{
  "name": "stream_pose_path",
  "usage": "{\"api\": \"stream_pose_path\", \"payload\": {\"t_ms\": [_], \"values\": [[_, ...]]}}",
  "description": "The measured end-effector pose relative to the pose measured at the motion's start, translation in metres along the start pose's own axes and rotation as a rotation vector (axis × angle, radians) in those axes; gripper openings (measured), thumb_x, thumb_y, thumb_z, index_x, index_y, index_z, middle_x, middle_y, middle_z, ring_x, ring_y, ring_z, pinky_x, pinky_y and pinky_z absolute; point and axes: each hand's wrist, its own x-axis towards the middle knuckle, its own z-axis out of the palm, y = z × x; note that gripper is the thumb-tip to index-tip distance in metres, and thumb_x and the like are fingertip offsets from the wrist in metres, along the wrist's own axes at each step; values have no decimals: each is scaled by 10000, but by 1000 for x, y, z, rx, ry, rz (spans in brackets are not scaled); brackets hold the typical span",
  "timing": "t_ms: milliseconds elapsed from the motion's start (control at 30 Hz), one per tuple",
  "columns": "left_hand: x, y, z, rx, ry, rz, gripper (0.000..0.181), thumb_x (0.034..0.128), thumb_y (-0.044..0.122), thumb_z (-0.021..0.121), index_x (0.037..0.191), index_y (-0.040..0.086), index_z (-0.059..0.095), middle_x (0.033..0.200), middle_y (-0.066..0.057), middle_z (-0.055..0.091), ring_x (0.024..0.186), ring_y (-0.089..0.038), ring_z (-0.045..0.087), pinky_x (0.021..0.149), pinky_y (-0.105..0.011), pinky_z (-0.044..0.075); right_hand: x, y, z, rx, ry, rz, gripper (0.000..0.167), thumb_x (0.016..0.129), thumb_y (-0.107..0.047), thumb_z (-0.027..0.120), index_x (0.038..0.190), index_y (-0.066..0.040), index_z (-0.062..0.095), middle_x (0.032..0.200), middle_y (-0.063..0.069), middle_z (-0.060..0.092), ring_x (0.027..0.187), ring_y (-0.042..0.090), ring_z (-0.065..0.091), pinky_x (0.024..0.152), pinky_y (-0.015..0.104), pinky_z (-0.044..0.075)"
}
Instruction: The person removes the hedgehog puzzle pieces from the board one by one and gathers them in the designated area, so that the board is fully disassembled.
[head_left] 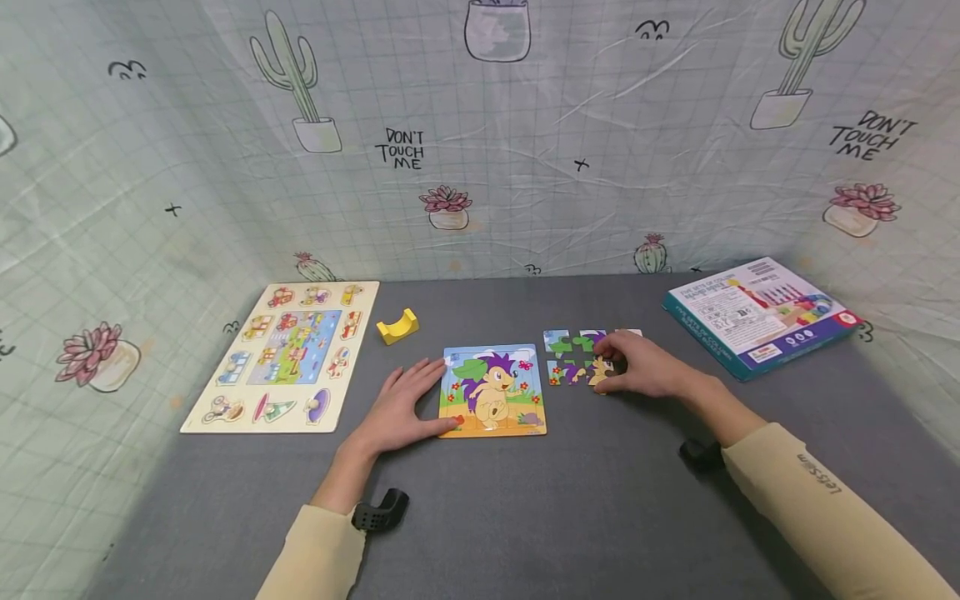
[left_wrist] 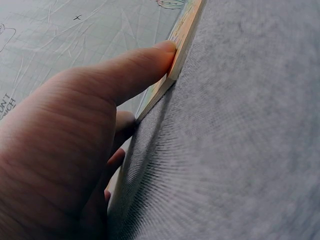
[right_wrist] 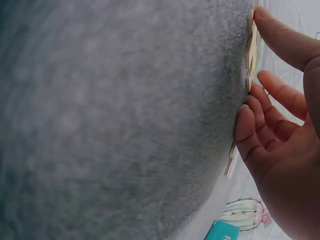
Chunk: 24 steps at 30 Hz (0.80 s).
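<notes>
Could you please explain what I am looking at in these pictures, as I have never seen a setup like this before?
Of course. There is no machine here: a person works with two bare hands. The wide picture comes from a camera on the head, looking forward and down; the two close ones come from cameras on the left and right wrists.

On the grey table lie a hedgehog board, some loose puzzle pieces, a cream board with small pictures, a yellow block and a flat box.

The left hand rests at the hedgehog board's left edge, thumb on top. The right hand has its thumb and fingers at the loose pieces; whether it grips one is hard to tell.
</notes>
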Motion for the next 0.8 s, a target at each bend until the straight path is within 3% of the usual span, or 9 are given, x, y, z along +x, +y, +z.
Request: {"api": "stream_pose_path", "payload": {"t_ms": [800], "values": [[0,-1,0,1,-4,-3,912,823,526,754,1543,72,426,1590,-95,385,1490,-337,253,1189,-577,103,-1,1,-1,1,-6,-12,495,844,-208,839,1188,70,618,1100,128,606,1006,286,571,915,513,479]]}}
